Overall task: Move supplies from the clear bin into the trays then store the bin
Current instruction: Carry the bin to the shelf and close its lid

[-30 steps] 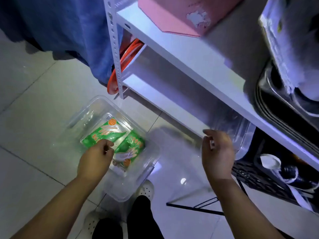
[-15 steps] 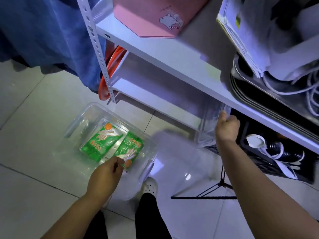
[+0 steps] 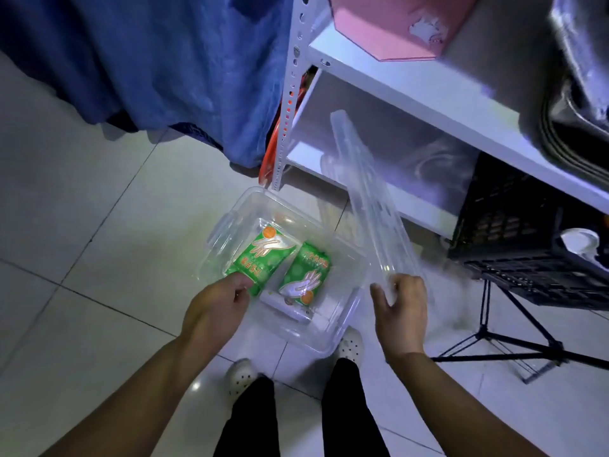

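The clear bin (image 3: pixel 349 258) sits open on the floor tiles in front of my feet. Two green packets lie side by side in it, one on the left (image 3: pixel 263 255) and one on the right (image 3: pixel 308 275). My left hand (image 3: pixel 216 308) is closed over the bin's near rim, with its fingertips at the left packet's corner. My right hand (image 3: pixel 400 311) grips the near end of a clear plastic lid (image 3: pixel 365 196). The lid is tilted on edge above the bin's right side and reaches up toward the shelf.
A white metal shelf rack (image 3: pixel 412 84) stands at the upper right, with a pink box (image 3: pixel 389 24) on it and an orange hose (image 3: pixel 272 153) beside its post. A black crate (image 3: pixel 514 232) and a black tripod (image 3: pixel 494 338) are to the right. Blue fabric (image 3: pixel 158 61) hangs at the upper left.
My right hand went up to the shelf, took hold of the clear lid and brought it down beside the bin. My left hand stayed on the bin's near rim.
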A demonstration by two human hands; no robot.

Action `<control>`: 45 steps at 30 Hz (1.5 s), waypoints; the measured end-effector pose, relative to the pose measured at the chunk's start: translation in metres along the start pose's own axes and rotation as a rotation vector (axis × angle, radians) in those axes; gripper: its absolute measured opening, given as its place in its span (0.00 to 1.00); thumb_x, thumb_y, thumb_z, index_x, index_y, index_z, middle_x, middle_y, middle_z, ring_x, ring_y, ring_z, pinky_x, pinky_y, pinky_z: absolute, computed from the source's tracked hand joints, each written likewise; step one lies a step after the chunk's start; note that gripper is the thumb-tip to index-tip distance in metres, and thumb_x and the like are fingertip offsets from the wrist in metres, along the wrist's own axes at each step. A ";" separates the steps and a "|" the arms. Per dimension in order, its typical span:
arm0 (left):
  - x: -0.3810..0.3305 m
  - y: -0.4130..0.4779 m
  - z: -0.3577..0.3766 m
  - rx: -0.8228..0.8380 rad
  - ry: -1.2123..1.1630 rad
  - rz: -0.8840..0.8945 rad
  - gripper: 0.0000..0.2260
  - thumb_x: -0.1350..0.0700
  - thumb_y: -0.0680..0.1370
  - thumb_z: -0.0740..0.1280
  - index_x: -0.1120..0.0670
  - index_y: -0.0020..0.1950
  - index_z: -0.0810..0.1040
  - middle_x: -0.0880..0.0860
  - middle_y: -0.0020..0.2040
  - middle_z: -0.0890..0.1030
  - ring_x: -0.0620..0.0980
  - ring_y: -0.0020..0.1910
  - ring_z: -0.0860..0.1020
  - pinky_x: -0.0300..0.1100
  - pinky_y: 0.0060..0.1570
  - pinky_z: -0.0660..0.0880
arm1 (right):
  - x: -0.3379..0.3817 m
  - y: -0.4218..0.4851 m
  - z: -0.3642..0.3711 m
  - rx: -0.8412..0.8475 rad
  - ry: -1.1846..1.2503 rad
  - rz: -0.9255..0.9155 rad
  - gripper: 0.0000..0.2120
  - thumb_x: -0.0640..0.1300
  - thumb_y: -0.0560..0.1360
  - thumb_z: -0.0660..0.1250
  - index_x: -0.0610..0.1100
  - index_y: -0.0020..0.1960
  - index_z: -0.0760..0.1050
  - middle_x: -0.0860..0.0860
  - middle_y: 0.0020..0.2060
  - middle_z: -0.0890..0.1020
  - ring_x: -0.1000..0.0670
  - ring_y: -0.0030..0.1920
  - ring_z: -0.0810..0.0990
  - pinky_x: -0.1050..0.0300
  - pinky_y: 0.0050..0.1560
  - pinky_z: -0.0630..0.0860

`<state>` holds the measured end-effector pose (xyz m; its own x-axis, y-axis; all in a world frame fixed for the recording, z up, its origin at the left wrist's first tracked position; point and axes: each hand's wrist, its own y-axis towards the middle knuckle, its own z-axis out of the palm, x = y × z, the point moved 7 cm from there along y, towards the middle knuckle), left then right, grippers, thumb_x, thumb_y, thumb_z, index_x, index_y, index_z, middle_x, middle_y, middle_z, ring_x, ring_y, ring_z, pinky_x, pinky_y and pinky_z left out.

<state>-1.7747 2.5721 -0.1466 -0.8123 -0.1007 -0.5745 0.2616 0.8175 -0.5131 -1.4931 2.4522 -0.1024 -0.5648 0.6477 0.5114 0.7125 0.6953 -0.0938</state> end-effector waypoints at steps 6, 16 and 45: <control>0.018 0.012 -0.017 -0.051 0.134 0.110 0.12 0.60 0.75 0.65 0.51 0.57 0.77 0.52 0.51 0.83 0.55 0.45 0.81 0.44 0.47 0.76 | 0.020 -0.051 0.056 0.132 -0.185 -0.263 0.14 0.42 0.67 0.75 0.37 0.48 0.76 0.41 0.41 0.78 0.37 0.43 0.77 0.47 0.45 0.74; 0.013 0.050 0.052 -0.074 0.581 0.612 0.31 0.66 0.65 0.75 0.59 0.67 0.73 0.60 0.68 0.73 0.62 0.67 0.70 0.58 0.66 0.64 | -0.039 -0.071 0.147 0.210 -0.285 -0.575 0.21 0.56 0.78 0.52 0.40 0.51 0.74 0.44 0.39 0.78 0.43 0.40 0.73 0.55 0.43 0.64; 0.128 0.067 0.193 -0.035 0.662 0.792 0.08 0.65 0.69 0.64 0.62 0.45 0.81 0.62 0.50 0.83 0.59 0.49 0.82 0.49 0.46 0.79 | -0.251 -0.052 0.261 0.449 0.585 0.931 0.34 0.53 0.73 0.69 0.41 0.72 0.60 0.44 0.66 0.71 0.43 0.63 0.73 0.46 0.65 0.69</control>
<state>-1.7610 2.5043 -0.3775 -0.5408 0.7974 -0.2679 0.8397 0.5307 -0.1153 -1.4972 2.3345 -0.4489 0.4524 0.8021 0.3898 0.4723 0.1552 -0.8676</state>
